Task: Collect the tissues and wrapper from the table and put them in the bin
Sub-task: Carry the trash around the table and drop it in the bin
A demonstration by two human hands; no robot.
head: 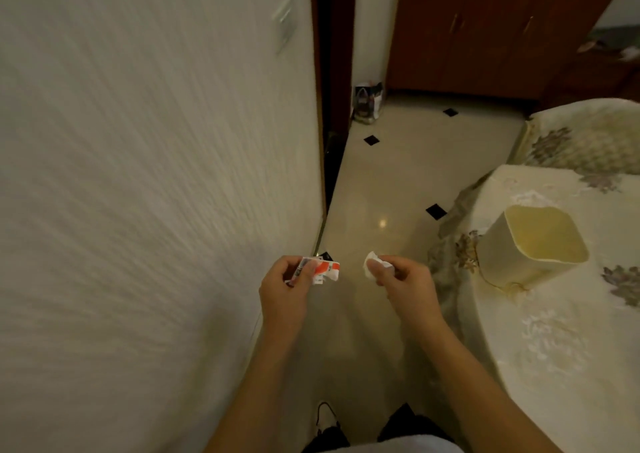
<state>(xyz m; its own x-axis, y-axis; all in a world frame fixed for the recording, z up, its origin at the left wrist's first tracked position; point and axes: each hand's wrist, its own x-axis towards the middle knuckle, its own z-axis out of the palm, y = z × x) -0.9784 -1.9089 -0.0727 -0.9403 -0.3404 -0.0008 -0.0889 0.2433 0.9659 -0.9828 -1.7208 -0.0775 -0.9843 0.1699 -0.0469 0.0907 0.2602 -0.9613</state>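
the left hand point(282, 288) pinches a crumpled red-and-white printed wrapper point(320, 270) above the glossy cream floor tiles point(384, 182). just beside it, the right hand point(403, 279) grips a small white tissue wad point(372, 265). further right, a cream square plastic bin point(498, 262) sits on the floral-clothed round table point(554, 348).

Bare forearms point(266, 366), a pale grey garment point(381, 445) at the waist, dark shoes point(327, 435) below.

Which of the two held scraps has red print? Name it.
The wrapper in the left hand; the tissue in the right hand is plain white.
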